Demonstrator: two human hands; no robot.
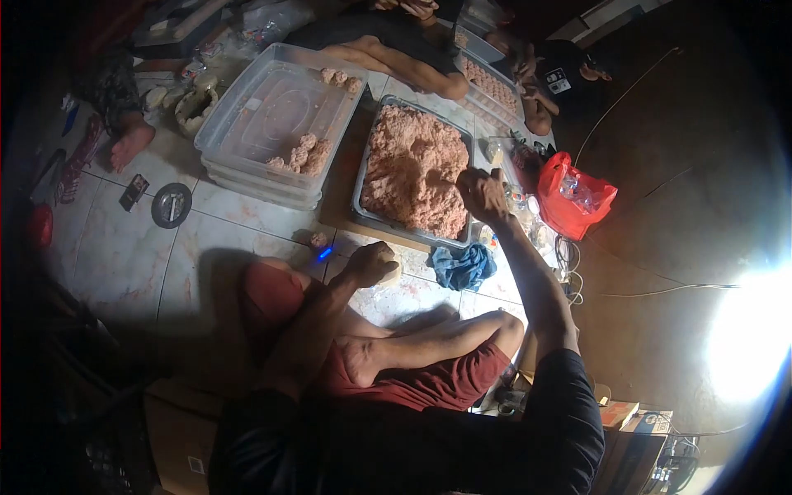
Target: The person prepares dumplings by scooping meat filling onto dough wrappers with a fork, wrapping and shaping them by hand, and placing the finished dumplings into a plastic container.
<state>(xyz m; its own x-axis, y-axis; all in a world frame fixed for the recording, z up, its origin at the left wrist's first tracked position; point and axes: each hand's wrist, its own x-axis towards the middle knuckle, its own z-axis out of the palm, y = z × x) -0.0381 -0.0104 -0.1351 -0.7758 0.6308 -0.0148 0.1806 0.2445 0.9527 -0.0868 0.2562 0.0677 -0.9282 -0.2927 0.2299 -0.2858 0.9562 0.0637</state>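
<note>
Head view: lumpy pink mince [411,157] is heaped at twelve o'clock; a pale wad [393,275] is clasped by the left hand [370,265]; what is held by the right hand [485,196], if anything, cannot be told.

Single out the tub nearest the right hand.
The grey tub, heaped with pink mixture: the right hand is at its right edge. The clear tub, to its left, holds a few clumps; the far tub holds rows of lumps.
</note>
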